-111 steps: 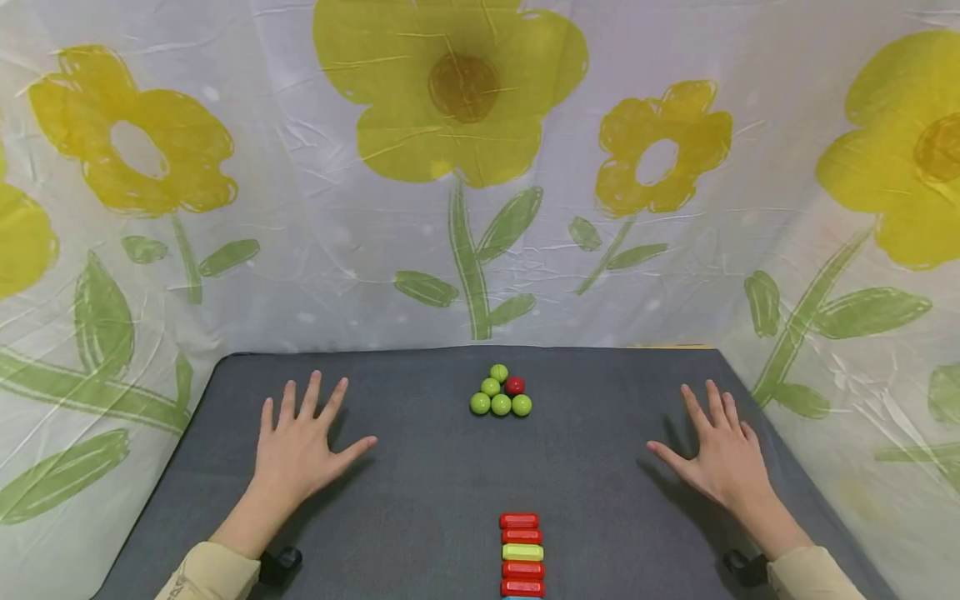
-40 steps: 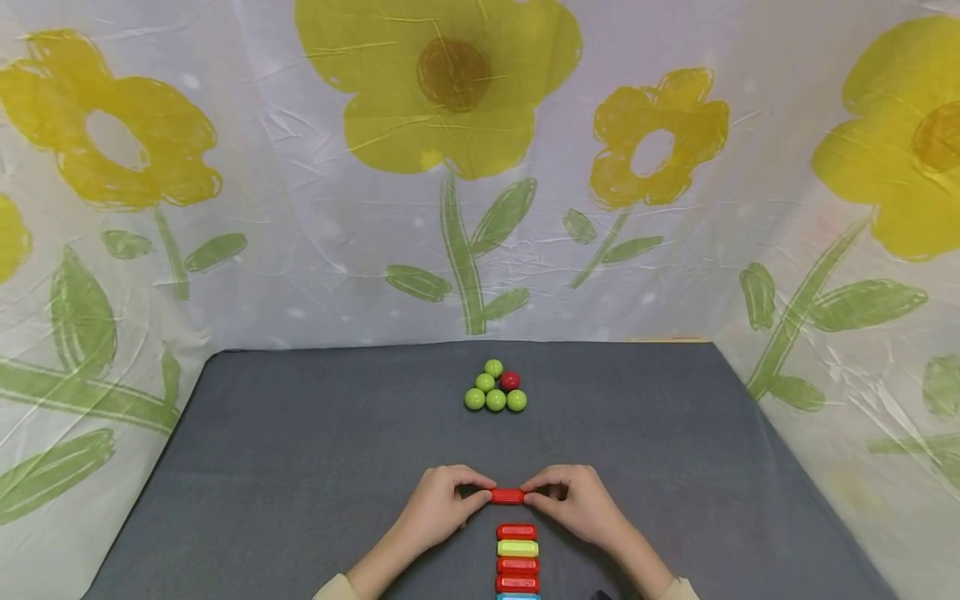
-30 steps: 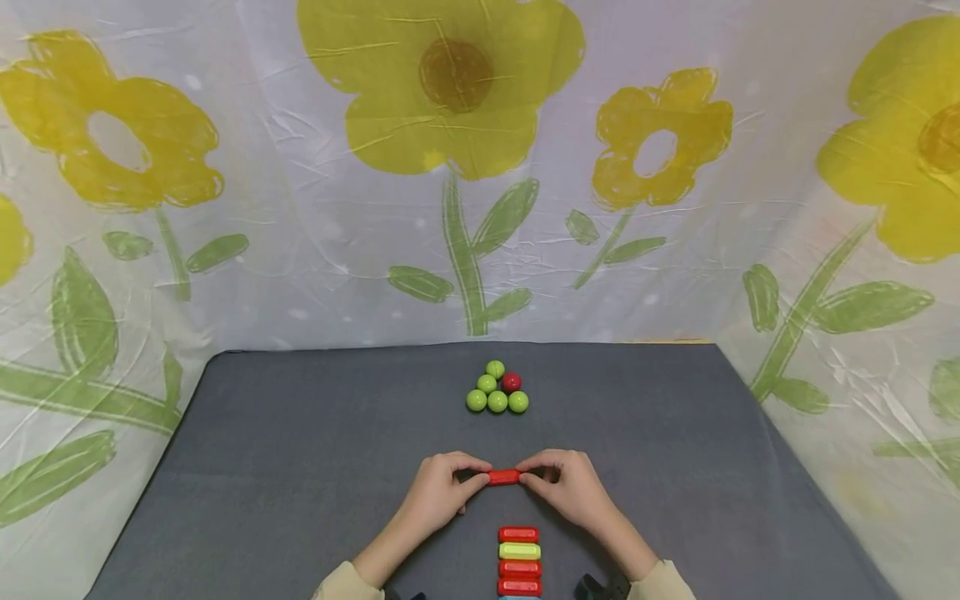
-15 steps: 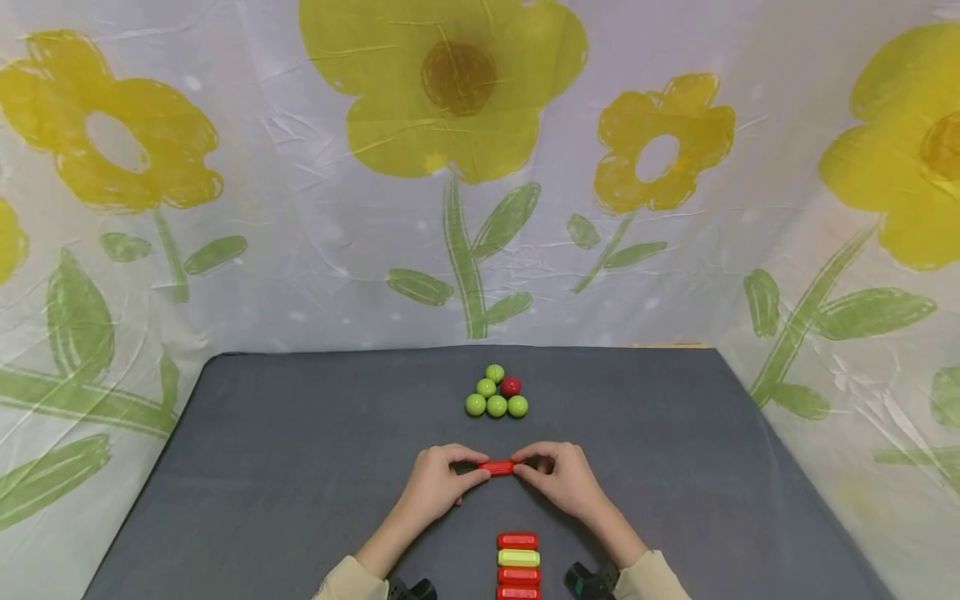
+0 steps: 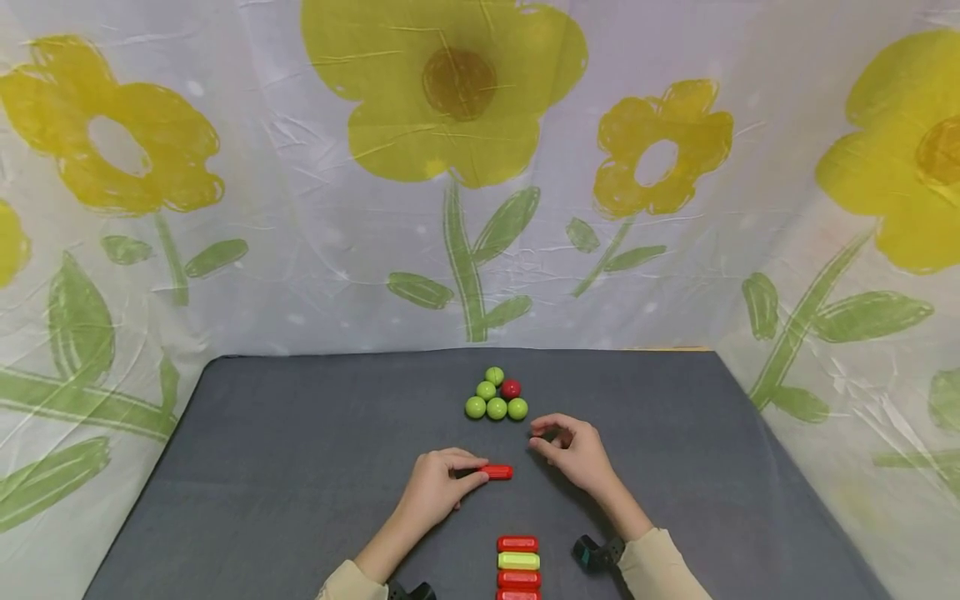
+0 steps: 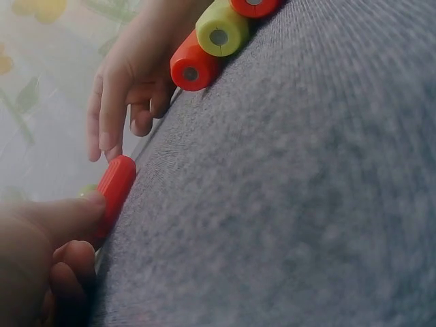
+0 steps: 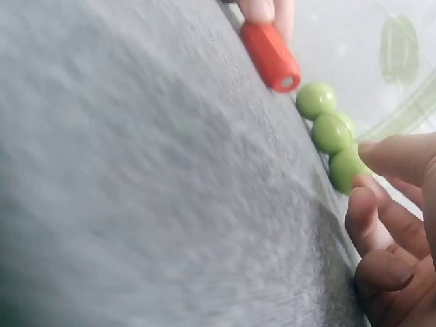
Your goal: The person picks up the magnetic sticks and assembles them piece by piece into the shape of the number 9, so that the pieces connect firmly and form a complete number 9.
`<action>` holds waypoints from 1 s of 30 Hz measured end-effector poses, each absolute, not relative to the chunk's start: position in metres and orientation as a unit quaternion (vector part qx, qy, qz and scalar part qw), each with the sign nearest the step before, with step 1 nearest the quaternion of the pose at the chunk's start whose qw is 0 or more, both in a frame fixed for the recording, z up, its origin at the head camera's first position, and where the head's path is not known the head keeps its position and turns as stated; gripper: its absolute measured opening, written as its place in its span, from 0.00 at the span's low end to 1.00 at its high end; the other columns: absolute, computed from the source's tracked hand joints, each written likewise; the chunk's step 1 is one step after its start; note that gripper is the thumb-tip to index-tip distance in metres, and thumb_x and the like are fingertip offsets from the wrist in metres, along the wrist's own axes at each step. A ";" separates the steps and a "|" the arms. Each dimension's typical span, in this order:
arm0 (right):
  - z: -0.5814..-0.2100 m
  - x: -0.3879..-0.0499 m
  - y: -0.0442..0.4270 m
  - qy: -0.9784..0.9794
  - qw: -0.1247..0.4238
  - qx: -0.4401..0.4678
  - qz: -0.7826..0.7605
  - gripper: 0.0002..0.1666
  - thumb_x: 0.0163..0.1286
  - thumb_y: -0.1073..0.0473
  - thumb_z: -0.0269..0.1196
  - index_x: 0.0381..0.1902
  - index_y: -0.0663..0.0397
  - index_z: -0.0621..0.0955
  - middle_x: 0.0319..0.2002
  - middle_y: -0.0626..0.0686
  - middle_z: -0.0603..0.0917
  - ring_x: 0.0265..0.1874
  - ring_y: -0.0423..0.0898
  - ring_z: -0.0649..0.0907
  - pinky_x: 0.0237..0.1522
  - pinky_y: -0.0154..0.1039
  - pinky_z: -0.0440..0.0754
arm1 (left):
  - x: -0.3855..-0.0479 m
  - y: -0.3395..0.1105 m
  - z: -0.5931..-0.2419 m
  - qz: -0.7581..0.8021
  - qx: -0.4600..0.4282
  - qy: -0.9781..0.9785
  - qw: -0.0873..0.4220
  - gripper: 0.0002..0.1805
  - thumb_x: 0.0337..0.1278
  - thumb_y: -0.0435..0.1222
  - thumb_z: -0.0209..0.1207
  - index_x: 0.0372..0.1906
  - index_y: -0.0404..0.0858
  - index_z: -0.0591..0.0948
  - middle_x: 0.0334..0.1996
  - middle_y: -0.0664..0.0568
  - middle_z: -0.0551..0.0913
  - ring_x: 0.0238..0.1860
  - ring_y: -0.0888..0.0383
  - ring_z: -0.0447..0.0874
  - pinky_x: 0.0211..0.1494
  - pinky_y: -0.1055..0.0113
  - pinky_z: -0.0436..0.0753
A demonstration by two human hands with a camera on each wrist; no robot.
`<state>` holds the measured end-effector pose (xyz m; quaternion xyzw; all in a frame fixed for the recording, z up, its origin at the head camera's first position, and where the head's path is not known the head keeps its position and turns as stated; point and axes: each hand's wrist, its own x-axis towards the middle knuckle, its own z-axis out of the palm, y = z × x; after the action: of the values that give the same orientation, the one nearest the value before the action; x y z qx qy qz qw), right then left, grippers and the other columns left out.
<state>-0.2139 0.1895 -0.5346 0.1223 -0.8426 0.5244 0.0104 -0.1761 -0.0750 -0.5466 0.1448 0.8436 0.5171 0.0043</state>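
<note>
Between thumb and fingers my left hand (image 5: 429,490) pinches the left end of a red magnetic rod (image 5: 500,472), which lies crosswise on the dark cloth. A metal disc shows at the rod's free end in the right wrist view. My right hand (image 5: 579,457) is off the rod, its fingers loosely bent with nothing between them. It hovers just right of and nearer than a triangle of glossy balls: several green balls (image 5: 497,408) and one red ball (image 5: 511,389). In the right wrist view the fingertips appear close to the nearest green ball (image 7: 346,169); contact is unclear.
A column of magnetic rods lies near the front: a red rod (image 5: 517,543), a yellow-green rod (image 5: 519,561), then more red ones cut off by the frame. The dark table (image 5: 300,417) ends at a flower-printed curtain (image 5: 337,250).
Both hands carried the red rod from the column's far end away toward the balls. Within the last half second the right hand has let go and moved forward and right; the left keeps its hold.
</note>
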 end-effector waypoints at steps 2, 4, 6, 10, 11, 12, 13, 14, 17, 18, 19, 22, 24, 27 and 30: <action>-0.533 -0.217 0.190 -0.844 0.013 0.110 0.525 0.13 0.68 0.62 0.76 0.50 0.55 0.90 0.41 0.52 0.90 0.18 0.39 0.80 0.22 0.32 0.77 | -0.176 -0.075 -0.548 0.517 0.145 0.844 0.004 0.12 0.61 0.41 0.76 0.47 0.42 0.94 0.43 0.52 0.92 0.11 0.65 0.75 0.17 0.67 0.79; -0.532 -0.219 0.189 -0.846 0.018 0.102 0.524 0.14 0.67 0.62 0.76 0.51 0.55 0.90 0.42 0.52 0.90 0.18 0.39 0.80 0.22 0.32 0.77 | -0.176 -0.074 -0.549 0.518 0.146 0.843 0.006 0.12 0.61 0.41 0.76 0.47 0.42 0.94 0.43 0.52 0.92 0.11 0.66 0.75 0.17 0.67 0.79; -0.533 -0.221 0.188 -0.848 0.027 0.101 0.520 0.17 0.66 0.62 0.77 0.52 0.55 0.90 0.44 0.53 0.91 0.19 0.39 0.80 0.22 0.32 0.77 | -0.176 -0.074 -0.549 0.521 0.147 0.841 0.009 0.12 0.62 0.41 0.75 0.47 0.42 0.94 0.43 0.52 0.92 0.11 0.66 0.75 0.17 0.68 0.79; -0.535 -0.230 0.184 -0.857 0.048 0.100 0.504 0.26 0.64 0.59 0.80 0.59 0.54 0.87 0.51 0.53 0.89 0.23 0.38 0.81 0.28 0.32 0.78 | -0.176 -0.076 -0.549 0.523 0.150 0.839 0.006 0.11 0.62 0.40 0.75 0.47 0.41 0.94 0.43 0.51 0.92 0.11 0.66 0.75 0.17 0.67 0.79; -0.536 -0.232 0.183 -0.858 0.053 0.101 0.501 0.29 0.63 0.59 0.80 0.61 0.54 0.87 0.52 0.54 0.89 0.25 0.38 0.81 0.30 0.32 0.78 | -0.176 -0.077 -0.548 0.523 0.150 0.839 0.005 0.11 0.62 0.40 0.75 0.47 0.41 0.94 0.43 0.51 0.92 0.11 0.66 0.75 0.17 0.67 0.79; -0.537 -0.235 0.182 -0.860 0.059 0.102 0.497 0.31 0.63 0.58 0.80 0.63 0.54 0.86 0.54 0.54 0.88 0.26 0.38 0.81 0.31 0.32 0.79 | -0.176 -0.077 -0.547 0.522 0.149 0.840 0.004 0.11 0.62 0.40 0.75 0.47 0.42 0.94 0.43 0.51 0.92 0.11 0.65 0.75 0.18 0.67 0.79; -0.537 -0.238 0.181 -0.861 0.063 0.102 0.494 0.32 0.62 0.58 0.80 0.64 0.55 0.85 0.55 0.55 0.88 0.27 0.38 0.81 0.32 0.33 0.79 | -0.176 -0.078 -0.547 0.522 0.148 0.840 0.004 0.11 0.62 0.40 0.75 0.47 0.42 0.94 0.43 0.51 0.92 0.12 0.65 0.75 0.18 0.67 0.79; -0.537 -0.240 0.180 -0.861 0.067 0.102 0.493 0.33 0.62 0.58 0.81 0.65 0.55 0.85 0.55 0.55 0.88 0.27 0.38 0.81 0.33 0.33 0.79 | -0.176 -0.078 -0.547 0.521 0.149 0.841 0.003 0.11 0.62 0.40 0.75 0.47 0.41 0.94 0.43 0.51 0.92 0.12 0.65 0.75 0.18 0.67 0.79; -0.537 -0.246 0.177 -0.867 0.075 0.101 0.482 0.34 0.62 0.58 0.81 0.65 0.56 0.84 0.56 0.56 0.88 0.26 0.38 0.81 0.32 0.33 0.79 | -0.177 -0.078 -0.547 0.517 0.146 0.844 0.007 0.11 0.62 0.40 0.75 0.47 0.42 0.94 0.43 0.52 0.92 0.12 0.66 0.75 0.18 0.68 0.79; -0.537 -0.247 0.176 -0.869 0.075 0.100 0.480 0.34 0.62 0.58 0.81 0.65 0.56 0.85 0.56 0.56 0.88 0.26 0.38 0.81 0.31 0.33 0.79 | -0.177 -0.078 -0.547 0.515 0.147 0.844 0.007 0.11 0.62 0.40 0.75 0.47 0.42 0.94 0.43 0.52 0.92 0.12 0.66 0.75 0.18 0.68 0.80; -0.537 -0.248 0.176 -0.870 0.075 0.099 0.477 0.33 0.62 0.58 0.81 0.65 0.56 0.85 0.56 0.56 0.88 0.25 0.38 0.81 0.31 0.33 0.78 | -0.177 -0.077 -0.547 0.514 0.147 0.845 0.008 0.11 0.62 0.40 0.75 0.47 0.42 0.94 0.43 0.52 0.92 0.12 0.66 0.75 0.18 0.68 0.79; -0.536 -0.251 0.174 -0.874 0.072 0.096 0.470 0.32 0.62 0.58 0.81 0.63 0.56 0.86 0.55 0.56 0.89 0.25 0.39 0.80 0.29 0.33 0.77 | -0.176 -0.077 -0.547 0.510 0.149 0.847 0.006 0.12 0.60 0.40 0.76 0.47 0.42 0.94 0.43 0.52 0.92 0.12 0.66 0.75 0.18 0.68 0.79; -0.536 -0.252 0.173 -0.876 0.071 0.092 0.468 0.30 0.62 0.58 0.81 0.62 0.54 0.87 0.54 0.55 0.89 0.24 0.39 0.79 0.29 0.32 0.76 | -0.176 -0.076 -0.547 0.509 0.152 0.847 0.004 0.12 0.60 0.39 0.77 0.47 0.41 0.94 0.43 0.51 0.92 0.11 0.66 0.75 0.18 0.68 0.79; -0.536 -0.254 0.172 -0.878 0.067 0.087 0.466 0.27 0.63 0.57 0.80 0.60 0.53 0.88 0.51 0.54 0.90 0.22 0.39 0.78 0.27 0.32 0.74 | -0.176 -0.076 -0.547 0.508 0.152 0.848 0.005 0.13 0.59 0.39 0.77 0.47 0.41 0.94 0.44 0.50 0.92 0.11 0.65 0.75 0.17 0.68 0.79; -0.536 -0.255 0.171 -0.877 0.061 0.088 0.467 0.24 0.63 0.56 0.81 0.57 0.51 0.89 0.45 0.52 0.91 0.19 0.38 0.76 0.23 0.32 0.72 | -0.176 -0.076 -0.547 0.508 0.152 0.848 0.005 0.13 0.59 0.38 0.77 0.47 0.41 0.94 0.44 0.50 0.92 0.11 0.65 0.75 0.17 0.68 0.79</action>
<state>-0.2549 0.1712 -0.5359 0.0882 -0.8775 0.4674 0.0615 -0.1762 -0.0764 -0.5471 0.1522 0.8480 0.5076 0.0055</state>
